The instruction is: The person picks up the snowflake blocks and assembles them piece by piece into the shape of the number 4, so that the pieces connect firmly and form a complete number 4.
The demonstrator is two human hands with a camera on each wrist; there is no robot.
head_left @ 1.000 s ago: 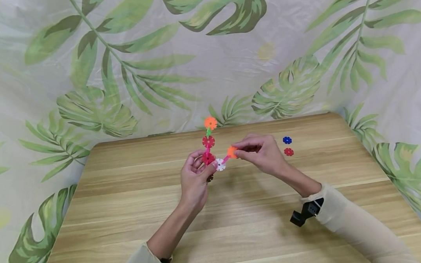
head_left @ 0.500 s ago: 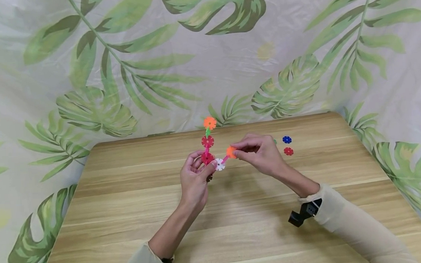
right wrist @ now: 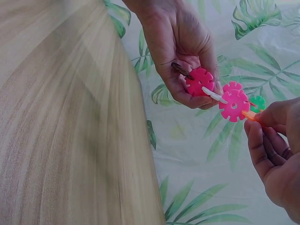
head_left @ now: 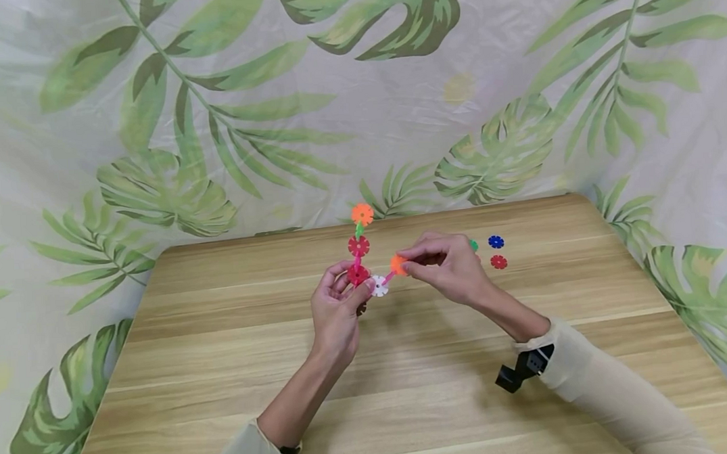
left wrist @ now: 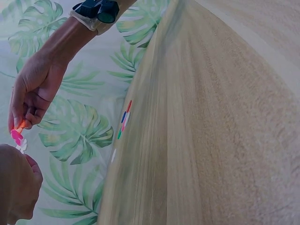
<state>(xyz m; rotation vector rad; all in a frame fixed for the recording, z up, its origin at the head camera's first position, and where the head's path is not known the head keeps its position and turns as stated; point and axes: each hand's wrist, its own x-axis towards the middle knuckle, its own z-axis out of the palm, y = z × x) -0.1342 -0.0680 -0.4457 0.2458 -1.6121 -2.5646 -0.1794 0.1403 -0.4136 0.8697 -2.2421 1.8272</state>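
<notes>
My left hand (head_left: 335,316) grips a chain of interlocking snowflake discs by a red-pink disc (head_left: 357,275). Above it rise a red disc (head_left: 359,246), a green disc (head_left: 359,230) seen edge-on and an orange disc (head_left: 362,214) on top. A brown disc (right wrist: 182,70) pokes out by the left palm in the right wrist view. Rightward runs a branch with a white disc (head_left: 379,286), then a pink disc (right wrist: 234,106). At that branch's end, thumb and fingertips of my right hand (head_left: 453,267) pinch an orange disc (head_left: 398,265), partly covered by them, against the pink disc's rim.
Loose discs lie on the wooden table (head_left: 235,368) beyond my right hand: a blue disc (head_left: 495,241), a red disc (head_left: 498,262) and a green disc (head_left: 473,245) partly hidden by the hand. A leaf-patterned cloth (head_left: 395,117) hangs behind the table.
Both hands keep their holds on the chain. My right hand has shifted very slightly left, so the loose green disc now shows beside it.
</notes>
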